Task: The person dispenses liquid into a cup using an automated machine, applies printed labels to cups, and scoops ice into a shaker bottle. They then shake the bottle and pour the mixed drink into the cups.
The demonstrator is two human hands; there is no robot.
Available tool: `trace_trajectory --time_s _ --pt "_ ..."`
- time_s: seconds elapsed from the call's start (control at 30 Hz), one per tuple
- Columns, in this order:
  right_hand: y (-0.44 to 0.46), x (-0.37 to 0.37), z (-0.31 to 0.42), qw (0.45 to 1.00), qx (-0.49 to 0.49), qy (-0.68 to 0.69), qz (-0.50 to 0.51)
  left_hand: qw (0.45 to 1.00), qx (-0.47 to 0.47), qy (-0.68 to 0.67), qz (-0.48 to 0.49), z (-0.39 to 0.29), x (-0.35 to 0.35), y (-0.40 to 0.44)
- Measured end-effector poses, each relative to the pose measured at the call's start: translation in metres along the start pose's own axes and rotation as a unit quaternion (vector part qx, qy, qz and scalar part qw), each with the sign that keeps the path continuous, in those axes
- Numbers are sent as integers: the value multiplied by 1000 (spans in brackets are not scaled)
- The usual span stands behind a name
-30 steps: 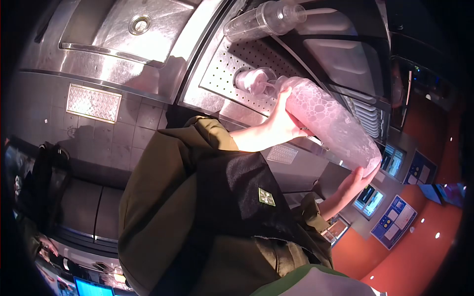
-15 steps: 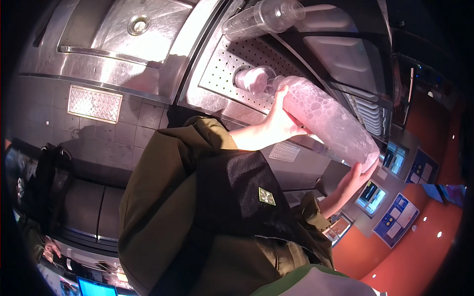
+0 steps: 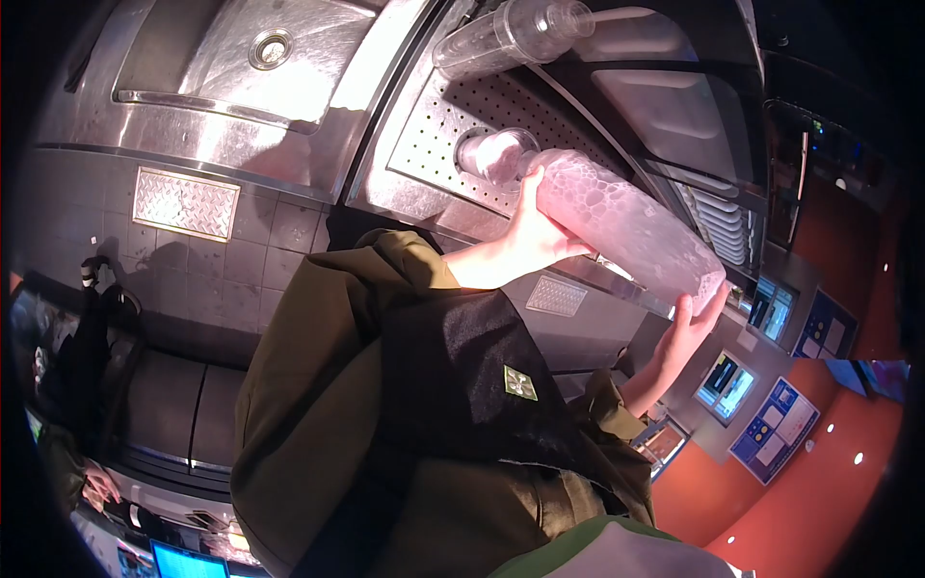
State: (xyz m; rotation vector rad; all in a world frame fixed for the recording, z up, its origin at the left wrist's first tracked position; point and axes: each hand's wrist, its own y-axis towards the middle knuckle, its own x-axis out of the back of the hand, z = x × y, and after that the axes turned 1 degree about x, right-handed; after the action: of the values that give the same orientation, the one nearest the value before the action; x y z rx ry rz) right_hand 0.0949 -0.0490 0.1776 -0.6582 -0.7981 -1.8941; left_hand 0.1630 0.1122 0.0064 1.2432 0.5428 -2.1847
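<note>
A long clear shaker bottle (image 3: 626, 222) full of frothy pale pink liquid is tilted, its narrow end toward a clear cup (image 3: 496, 157). The cup stands on a perforated metal tray (image 3: 429, 144) and has pink contents. My left hand (image 3: 544, 231) is wrapped round the shaker bottle near its mouth, thumb on the near side. At the raised base end, my right hand (image 3: 699, 313) grips the bottle, fingers partly hidden behind it. The mouth is right at the cup's rim; whether liquid is flowing I cannot make out.
Another clear shaker bottle (image 3: 501, 39) lies at the back of the tray. A steel sink (image 3: 241, 87) with a drain is to the left. Dark lidded bins (image 3: 655, 106) and a white slatted rack (image 3: 718, 226) stand beyond. Another person's hand (image 3: 101, 485) shows at the lower left.
Both hands and the shaker bottle have shifted a little left, bringing the bottle's mouth closer over the cup. The base end has risen slightly in the view.
</note>
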Motion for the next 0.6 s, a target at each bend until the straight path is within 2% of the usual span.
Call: trace_trajectory --time_s 0.1,0.23,0.6 --pt "1 -4 4 999 -17 17 24 1000 1 -10 -2 0 4 0" --pt "-2 -6 0 1000 -15 2 6 1000 3 -3 17 -1 5 -1" --pt "-14 -8 -12 998 -48 38 -5 999 26 -8 -22 -8 12 -1"
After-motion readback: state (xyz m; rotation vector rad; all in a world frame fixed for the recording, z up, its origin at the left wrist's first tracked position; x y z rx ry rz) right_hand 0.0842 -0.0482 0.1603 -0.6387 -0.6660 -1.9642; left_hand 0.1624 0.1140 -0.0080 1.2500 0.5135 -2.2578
